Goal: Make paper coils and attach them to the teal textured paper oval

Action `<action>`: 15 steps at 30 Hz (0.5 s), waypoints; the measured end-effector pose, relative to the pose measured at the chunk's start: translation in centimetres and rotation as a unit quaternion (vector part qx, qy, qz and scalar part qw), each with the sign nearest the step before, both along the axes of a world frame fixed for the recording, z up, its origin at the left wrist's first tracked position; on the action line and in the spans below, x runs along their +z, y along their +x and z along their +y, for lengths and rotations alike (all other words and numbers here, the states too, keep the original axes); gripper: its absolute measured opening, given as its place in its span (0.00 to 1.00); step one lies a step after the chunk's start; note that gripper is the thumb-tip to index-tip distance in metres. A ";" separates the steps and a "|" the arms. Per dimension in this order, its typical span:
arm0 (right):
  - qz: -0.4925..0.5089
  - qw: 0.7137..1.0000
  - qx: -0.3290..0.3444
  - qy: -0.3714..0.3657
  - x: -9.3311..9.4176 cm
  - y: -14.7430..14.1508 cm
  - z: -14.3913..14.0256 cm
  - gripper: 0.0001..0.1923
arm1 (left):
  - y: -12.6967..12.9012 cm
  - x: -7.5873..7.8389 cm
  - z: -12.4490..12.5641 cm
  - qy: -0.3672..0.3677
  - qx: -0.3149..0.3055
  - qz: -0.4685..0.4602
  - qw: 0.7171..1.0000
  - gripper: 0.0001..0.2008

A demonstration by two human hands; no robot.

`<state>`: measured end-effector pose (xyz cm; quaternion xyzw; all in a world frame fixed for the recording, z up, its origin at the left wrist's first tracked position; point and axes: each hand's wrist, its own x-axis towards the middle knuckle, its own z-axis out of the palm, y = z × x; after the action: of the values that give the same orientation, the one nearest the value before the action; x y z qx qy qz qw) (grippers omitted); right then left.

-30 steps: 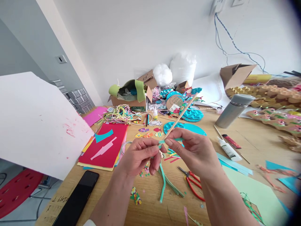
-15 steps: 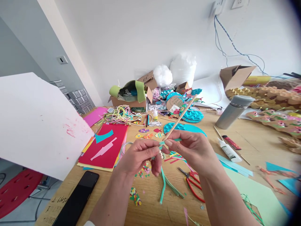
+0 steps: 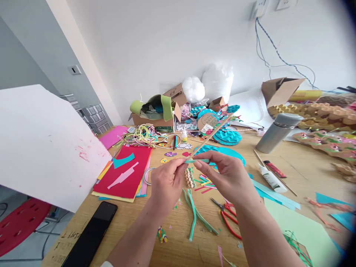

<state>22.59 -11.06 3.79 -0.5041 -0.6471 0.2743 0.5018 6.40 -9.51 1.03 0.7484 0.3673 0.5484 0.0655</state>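
Over the middle of the table, my left hand [image 3: 168, 181] is closed on the lower end of a thin wooden stick [image 3: 213, 134], which slants up to the right. A mint-green pipe cleaner [image 3: 198, 161] lies across the stick near that end. My right hand [image 3: 225, 172] pinches the pipe cleaner's right part between thumb and fingers; the left part meets my left fingertips. Below my hands, several loose green pipe cleaners [image 3: 193, 218] rest on the wood. A small strip of pale bumps [image 3: 190, 178] lies just behind them.
Red-handled scissors [image 3: 230, 222] lie right of the pipe cleaners. A phone [image 3: 90, 233] and red paper [image 3: 125, 172] are on the left. To the right are a glue bottle [image 3: 272, 178] and a grey tumbler [image 3: 278, 133]. Blue egg-carton pieces [image 3: 226, 137] and boxes stand behind.
The pipe cleaner now stretches straight sideways across the stick between my hands. My left hand has turned, its lower fingers curling in, and the stick's lower end has shifted slightly left.
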 end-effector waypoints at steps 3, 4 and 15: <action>0.002 1.000 0.008 -0.022 0.0 0.3 0.1 0.16 | 0.0 -0.1 0.2 0.019 0.010 0.001 1.000 0.05; 0.005 1.000 0.017 -0.025 0.0 0.4 0.1 0.16 | 0.0 -0.1 0.2 0.017 0.007 0.001 1.000 0.05; 0.007 0.997 0.019 0.068 -0.1 -0.1 -0.5 0.06 | -0.3 1.4 -0.6 -0.387 -0.274 -0.246 0.845 0.08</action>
<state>22.51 -11.58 3.66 -0.4544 -0.6702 0.2431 0.5341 6.13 -10.12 2.39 0.5728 0.3016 0.4874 0.5860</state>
